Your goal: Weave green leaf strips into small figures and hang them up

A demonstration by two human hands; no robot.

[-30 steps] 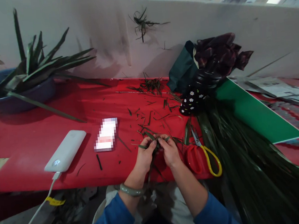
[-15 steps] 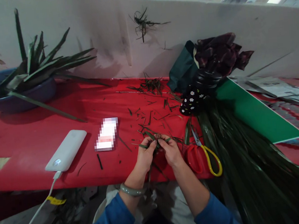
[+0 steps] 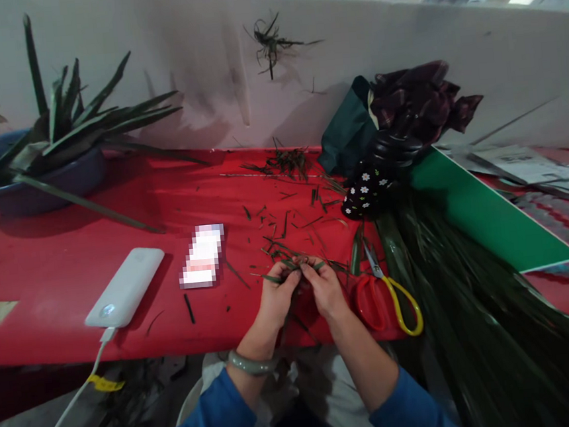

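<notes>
My left hand [image 3: 278, 295] and my right hand [image 3: 327, 289] meet over the front of the red table, fingertips pinched together. Between them they grip green leaf strips [image 3: 294, 266]; narrow ends poke out on both sides. The exact shape of the held piece is hidden by my fingers. Just right of my right hand lie scissors [image 3: 378, 273] with one red and one yellow handle loop, blades pointing away. Leaf scraps [image 3: 285, 223] are scattered beyond my hands. A large bundle of long dark green leaves [image 3: 451, 292] hangs over the table's right front edge.
Left on the red cloth [image 3: 174, 323] are a white power bank [image 3: 126, 288] with a cable and a blurred phone [image 3: 202, 256]. A blue basin [image 3: 72, 182] holds thick leaves. A green board [image 3: 494, 222], a dark bag [image 3: 350, 131] and a pale wall [image 3: 191, 55] stand behind.
My fingertips have shifted slightly on the leaf strips, and the strip end that stuck up above my left hand now sits lower. Otherwise things lie as before.
</notes>
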